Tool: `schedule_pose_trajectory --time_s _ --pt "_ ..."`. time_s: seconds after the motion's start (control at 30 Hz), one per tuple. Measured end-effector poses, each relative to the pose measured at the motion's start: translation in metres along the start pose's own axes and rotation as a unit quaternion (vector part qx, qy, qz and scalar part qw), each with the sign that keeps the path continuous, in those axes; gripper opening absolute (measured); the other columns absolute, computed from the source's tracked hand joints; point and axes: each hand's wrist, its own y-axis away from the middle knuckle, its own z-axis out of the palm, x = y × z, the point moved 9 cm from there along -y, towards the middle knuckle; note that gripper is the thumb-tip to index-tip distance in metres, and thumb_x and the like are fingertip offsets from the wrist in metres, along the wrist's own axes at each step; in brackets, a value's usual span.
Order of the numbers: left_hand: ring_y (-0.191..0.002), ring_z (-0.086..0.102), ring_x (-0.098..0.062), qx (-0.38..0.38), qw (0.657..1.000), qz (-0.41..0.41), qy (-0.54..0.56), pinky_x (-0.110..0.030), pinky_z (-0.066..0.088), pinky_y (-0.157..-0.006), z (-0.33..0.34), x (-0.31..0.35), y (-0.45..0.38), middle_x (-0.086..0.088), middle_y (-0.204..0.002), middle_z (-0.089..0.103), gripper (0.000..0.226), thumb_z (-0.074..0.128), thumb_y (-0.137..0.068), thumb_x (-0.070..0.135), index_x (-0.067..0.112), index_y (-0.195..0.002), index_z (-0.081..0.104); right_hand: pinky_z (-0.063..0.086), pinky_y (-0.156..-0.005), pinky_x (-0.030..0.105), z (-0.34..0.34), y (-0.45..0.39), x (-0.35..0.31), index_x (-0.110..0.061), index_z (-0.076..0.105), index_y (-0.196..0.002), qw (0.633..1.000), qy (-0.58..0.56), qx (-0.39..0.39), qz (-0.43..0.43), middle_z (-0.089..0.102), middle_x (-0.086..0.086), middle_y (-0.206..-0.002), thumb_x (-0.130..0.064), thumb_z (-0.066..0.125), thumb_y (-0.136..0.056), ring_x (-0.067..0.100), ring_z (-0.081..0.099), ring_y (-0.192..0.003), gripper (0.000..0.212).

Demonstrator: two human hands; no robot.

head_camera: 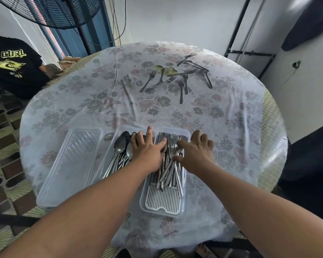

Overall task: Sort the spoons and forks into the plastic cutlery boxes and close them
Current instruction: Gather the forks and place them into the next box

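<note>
Forks (172, 157) — stiff, slick steel, likely best pinched by the handles — fill the box (164, 207) near the table's front edge, both hands, left (147, 149) and right (193, 152), splayed open, gripping nothing.

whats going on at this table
A person is sorting cutlery into clear plastic boxes. Both hands, left hand and right hand, are down in the fork box, arranging the pile. The spoon box sits beside it, with a loose lid further left. Several forks still lie across the table.
</note>
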Motion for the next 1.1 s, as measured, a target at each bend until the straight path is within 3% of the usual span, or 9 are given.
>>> schedule_pose_trajectory --time_s 0.1,0.27,0.37,0.4,0.47,0.63,0.77,0.9,1.1 --pt "-0.149 -0.02 -0.047 -0.003 1.0 0.007 -0.005 -0.063 -0.02 -0.113 -0.002 -0.002 -0.008 -0.011 -0.162 -0.036 0.062 0.044 -0.106 0.041 0.056 -0.156 0.011 0.027 -0.108 0.05 0.003 -0.004 -0.003 -0.05 0.057 -0.129 0.998 0.011 -0.055 -0.009 0.027 0.011 -0.145 -0.073 0.062 -0.084 0.034 0.027 -0.13 0.051" --pt "-0.148 -0.013 -0.044 0.054 0.998 0.027 0.002 -0.06 -0.012 -0.118 -0.025 0.011 -0.006 -0.011 -0.165 -0.024 0.088 0.054 -0.094 0.001 0.053 -0.155 0.019 0.028 -0.105 0.05 -0.001 -0.01 -0.002 -0.057 0.049 -0.136 0.998 0.011 -0.058 -0.008 0.028 0.011 -0.14 -0.04 0.062 -0.095 0.033 0.029 -0.125 0.046" --pt "-0.142 0.006 -0.037 0.129 0.989 0.064 0.03 -0.054 0.0 -0.119 -0.032 0.019 0.008 -0.011 -0.16 0.014 0.035 0.058 -0.099 0.044 0.04 -0.133 0.056 0.03 -0.104 0.05 0.004 -0.009 -0.004 -0.049 0.04 -0.141 0.999 -0.02 -0.047 0.018 0.028 0.013 -0.137 -0.022 0.059 -0.093 0.035 0.031 -0.124 0.058" --pt "-0.138 0.012 -0.035 0.152 0.985 0.076 0.023 -0.052 0.003 -0.117 -0.032 0.02 0.011 -0.01 -0.155 0.024 0.035 0.057 -0.096 0.058 0.036 -0.122 0.063 0.03 -0.104 0.051 0.005 -0.01 -0.003 -0.043 0.041 -0.142 0.998 -0.027 -0.042 0.03 0.028 0.013 -0.136 -0.021 0.06 -0.092 0.036 0.031 -0.124 0.058" --pt "-0.131 0.016 -0.031 0.174 0.981 0.084 0.009 -0.049 0.006 -0.113 -0.031 0.021 0.015 -0.009 -0.147 0.033 0.042 0.057 -0.09 0.068 0.035 -0.112 0.07 0.031 -0.105 0.051 0.004 -0.013 0.002 -0.036 0.045 -0.138 0.998 -0.03 -0.033 0.048 0.029 0.013 -0.134 -0.026 0.064 -0.09 0.036 0.033 -0.123 0.053" --pt "-0.123 0.027 -0.03 0.201 0.977 0.072 0.02 -0.049 0.018 -0.109 -0.032 0.025 0.013 -0.007 -0.137 0.043 0.051 0.05 -0.087 0.075 0.035 -0.11 0.073 0.031 -0.107 0.05 -0.001 -0.009 0.003 -0.033 0.051 -0.133 0.998 -0.048 0.009 0.046 0.03 0.011 -0.132 -0.044 0.066 -0.093 0.035 0.032 -0.123 0.044" --pt "-0.121 0.03 -0.029 0.196 0.979 0.041 0.037 -0.048 0.023 -0.108 -0.03 0.027 0.007 -0.005 -0.13 0.042 0.04 0.067 -0.084 0.062 0.035 -0.115 0.066 0.033 -0.102 0.047 -0.007 -0.003 0.005 -0.024 0.052 -0.125 0.997 -0.037 0.048 0.053 0.033 0.011 -0.13 -0.055 0.068 -0.09 0.033 0.035 -0.119 0.049" --pt "-0.119 0.034 -0.029 0.183 0.981 -0.016 0.066 -0.048 0.026 -0.11 -0.031 0.022 -0.006 -0.004 -0.127 0.043 0.043 0.076 -0.08 0.056 0.036 -0.116 0.064 0.031 -0.103 0.047 -0.008 -0.001 0.001 -0.028 0.063 -0.12 0.999 -0.005 0.031 0.037 0.032 0.01 -0.135 -0.063 0.063 -0.091 0.032 0.033 -0.123 0.045" --pt "-0.122 0.033 -0.03 0.196 0.979 -0.021 0.05 -0.05 0.019 -0.114 -0.043 0.022 -0.026 -0.005 -0.129 0.04 0.035 0.075 -0.084 0.049 0.032 -0.113 0.066 0.03 -0.104 0.049 -0.007 -0.005 0.003 -0.04 0.058 -0.125 0.999 -0.02 0.0 0.025 0.03 0.011 -0.134 -0.056 0.062 -0.093 0.033 0.032 -0.124 0.037"
